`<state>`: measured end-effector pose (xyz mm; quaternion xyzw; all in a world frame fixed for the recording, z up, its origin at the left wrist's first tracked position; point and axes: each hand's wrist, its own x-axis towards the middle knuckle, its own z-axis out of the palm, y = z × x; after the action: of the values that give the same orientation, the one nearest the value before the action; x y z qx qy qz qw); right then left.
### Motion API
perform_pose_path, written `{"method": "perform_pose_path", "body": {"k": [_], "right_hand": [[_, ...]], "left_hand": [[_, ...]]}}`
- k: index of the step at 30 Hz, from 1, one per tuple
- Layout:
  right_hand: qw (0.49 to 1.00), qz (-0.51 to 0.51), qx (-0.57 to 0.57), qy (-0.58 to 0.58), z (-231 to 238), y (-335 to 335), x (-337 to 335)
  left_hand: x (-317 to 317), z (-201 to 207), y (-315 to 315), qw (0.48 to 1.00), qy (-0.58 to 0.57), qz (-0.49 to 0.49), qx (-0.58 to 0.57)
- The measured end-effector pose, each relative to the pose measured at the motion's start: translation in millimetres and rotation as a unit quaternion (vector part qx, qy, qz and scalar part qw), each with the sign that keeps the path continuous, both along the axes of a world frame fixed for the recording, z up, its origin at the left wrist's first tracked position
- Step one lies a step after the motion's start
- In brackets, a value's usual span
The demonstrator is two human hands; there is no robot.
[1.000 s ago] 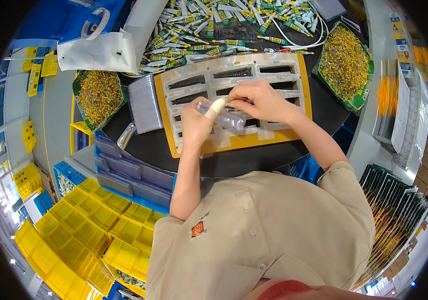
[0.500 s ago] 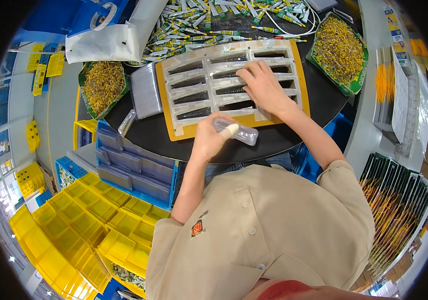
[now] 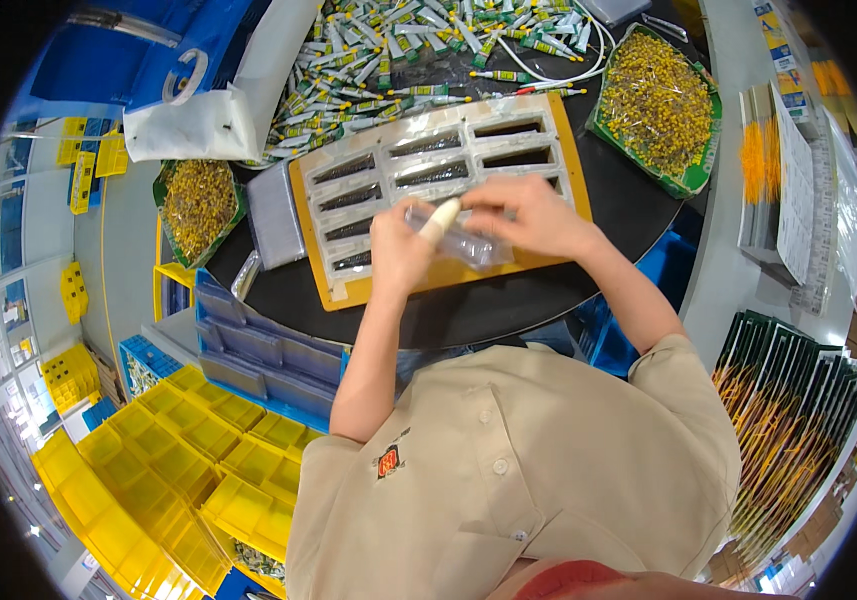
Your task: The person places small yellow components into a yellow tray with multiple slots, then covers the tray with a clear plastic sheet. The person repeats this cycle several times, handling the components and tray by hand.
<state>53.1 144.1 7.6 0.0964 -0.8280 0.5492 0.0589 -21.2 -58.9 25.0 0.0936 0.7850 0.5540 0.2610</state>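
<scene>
Over on the left I see yellow bins crowded together, and a white ring showing against a blue surface. Across on the right stands a packed row of dark green pieces streaked with orange.

The left grip, with a pale cover on its thumb, holds a see-through plastic piece. The right grip is right by it, but blur hides whether they touch. Below is an orange board with dark slots, on a black table. Lots of little tubes lie behind the board.
</scene>
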Motion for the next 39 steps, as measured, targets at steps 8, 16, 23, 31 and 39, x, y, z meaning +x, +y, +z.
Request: {"method": "perform_pose_path", "body": {"k": [8, 16, 23, 31, 39], "right_hand": [[0.937, -0.141, 0.301, 0.108, 2, 86, -50], [0.946, -0.059, 0.304, 0.094, -3, 73, -13], [0.98, 0.104, 0.101, -0.137, 5, 54, 17], [0.977, -0.081, 0.191, 0.051, 13, 36, 41], [0.934, -0.062, 0.343, 0.074, 4, 34, 56]], "left_hand": [[-17, -12, 60, 0.99, 0.003, -0.144, -0.015], [6, -13, 54, 0.978, -0.106, -0.177, -0.02], [21, -14, 41, 0.994, -0.084, -0.071, -0.004], [54, -3, 24, 0.993, -0.053, -0.106, -0.004], [103, 30, -5, 0.935, -0.155, -0.303, 0.101]]}}
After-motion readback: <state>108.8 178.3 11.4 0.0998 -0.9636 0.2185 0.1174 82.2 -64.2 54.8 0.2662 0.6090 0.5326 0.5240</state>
